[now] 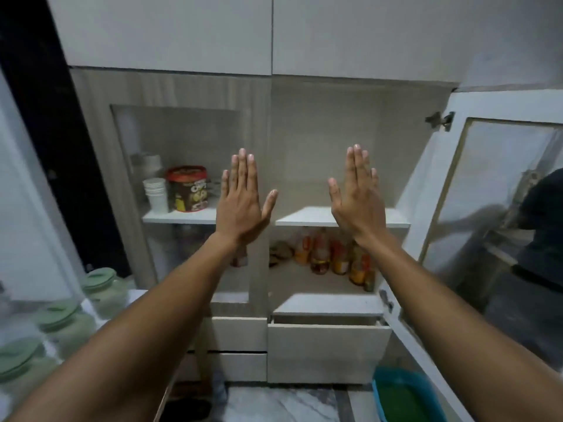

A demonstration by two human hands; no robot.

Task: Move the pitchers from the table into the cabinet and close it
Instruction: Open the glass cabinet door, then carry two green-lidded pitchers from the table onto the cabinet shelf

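One cabinet [329,147]: straight ahead of both hands, its right bay bared so the pitchers can go in; the left bay sits behind a closed glass front.
One door [493,208]: swung wide, out beyond the right hand, which leaves the way in free; it is not yet closed.
One counter [135,295]: low and outside the left hand, close to the cabinet, so the carry looks short.
One shelf [304,216]: behind and between the hands, its right half bare, probably the spot meant for the pitchers.
Three pitchers [65,325]: green-lidded, in a row on the counter, well below and left of the left hand; none is in the cabinet, so the task seems to be at its start.
Two hands: left hand [242,202] and right hand [358,202] are raised flat, backs to the camera, fingers straight and together, thumbs out, gripping and touching nothing.
Several bottles [335,254]: below the right hand, crowding the level under the shelf.
One tin [190,188]: left of the left hand, behind the glass.
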